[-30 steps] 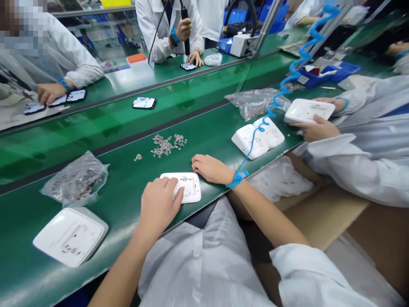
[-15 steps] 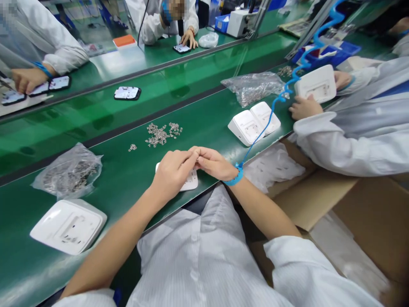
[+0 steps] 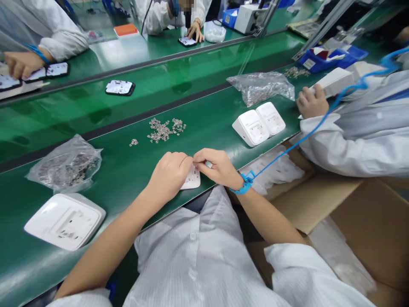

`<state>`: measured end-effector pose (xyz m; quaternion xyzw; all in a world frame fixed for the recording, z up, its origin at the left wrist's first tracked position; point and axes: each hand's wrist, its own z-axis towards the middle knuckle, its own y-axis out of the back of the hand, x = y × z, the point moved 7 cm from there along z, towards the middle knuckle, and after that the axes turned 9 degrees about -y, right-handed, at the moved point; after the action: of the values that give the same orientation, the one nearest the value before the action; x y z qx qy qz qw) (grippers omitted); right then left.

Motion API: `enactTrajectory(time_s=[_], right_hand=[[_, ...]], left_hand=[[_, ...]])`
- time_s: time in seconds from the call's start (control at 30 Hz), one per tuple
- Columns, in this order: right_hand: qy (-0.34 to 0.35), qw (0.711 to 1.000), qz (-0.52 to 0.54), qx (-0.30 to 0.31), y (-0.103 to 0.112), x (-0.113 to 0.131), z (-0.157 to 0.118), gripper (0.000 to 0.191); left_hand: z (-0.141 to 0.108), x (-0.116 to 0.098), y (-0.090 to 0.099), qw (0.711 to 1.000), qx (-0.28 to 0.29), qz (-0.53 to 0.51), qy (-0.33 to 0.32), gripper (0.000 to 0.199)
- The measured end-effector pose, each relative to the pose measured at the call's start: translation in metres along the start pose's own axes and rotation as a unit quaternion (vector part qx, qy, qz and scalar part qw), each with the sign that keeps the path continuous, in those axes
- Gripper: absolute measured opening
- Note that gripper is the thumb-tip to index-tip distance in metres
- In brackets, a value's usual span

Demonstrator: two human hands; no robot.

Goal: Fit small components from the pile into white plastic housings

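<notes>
White plastic housing (image 3: 192,180) lies flat at belt edge.

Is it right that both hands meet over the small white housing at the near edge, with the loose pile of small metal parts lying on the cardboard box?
Not quite. In the head view the left hand and right hand do meet over the white housing, but the metal parts lie on the green belt.

Glossy green workbench (image 3: 134,170) carrying white plastic housings (image 3: 258,123), clear plastic bags of metal parts (image 3: 64,164), and loose silver clips (image 3: 164,129).

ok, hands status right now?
Left hand: curled over the white housing, fingertips pinched; contents not visible.
Right hand: fingertips pinched against the left's; contents not visible.
</notes>
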<state>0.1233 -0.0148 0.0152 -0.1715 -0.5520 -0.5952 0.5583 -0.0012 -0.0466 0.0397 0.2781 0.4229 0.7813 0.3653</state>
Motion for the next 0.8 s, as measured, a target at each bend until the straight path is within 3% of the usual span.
enactTrajectory(time_s=[0.1,0.2,0.3,0.4,0.63,0.8], right_hand=[[-0.048,0.998,-0.031,-0.012,-0.01,-0.012,-0.003,0.012],[-0.081,0.993,-0.075,-0.05,-0.016,-0.018,-0.007,0.009],[-0.076,0.989,-0.102,-0.076,-0.02,-0.018,-0.009,0.008],[-0.074,0.99,-0.092,-0.077,-0.022,-0.021,-0.01,0.009],[-0.05,0.983,-0.178,0.025,-0.023,-0.018,0.0,0.01],[-0.033,0.916,-0.36,0.174,-0.034,-0.012,0.021,0.011]], left_hand=[[-0.005,0.007,-0.003,0.999,0.029,-0.024,0.017,0.024],[-0.011,0.022,0.002,0.993,0.048,-0.021,0.108,0.019],[-0.018,0.03,-0.003,0.975,0.126,-0.023,0.182,0.016],[-0.02,0.027,-0.013,0.966,0.184,-0.019,0.181,0.016],[-0.021,0.023,-0.02,0.965,0.191,0.002,0.179,0.015],[-0.021,0.02,-0.019,0.969,0.183,0.021,0.166,0.013]])
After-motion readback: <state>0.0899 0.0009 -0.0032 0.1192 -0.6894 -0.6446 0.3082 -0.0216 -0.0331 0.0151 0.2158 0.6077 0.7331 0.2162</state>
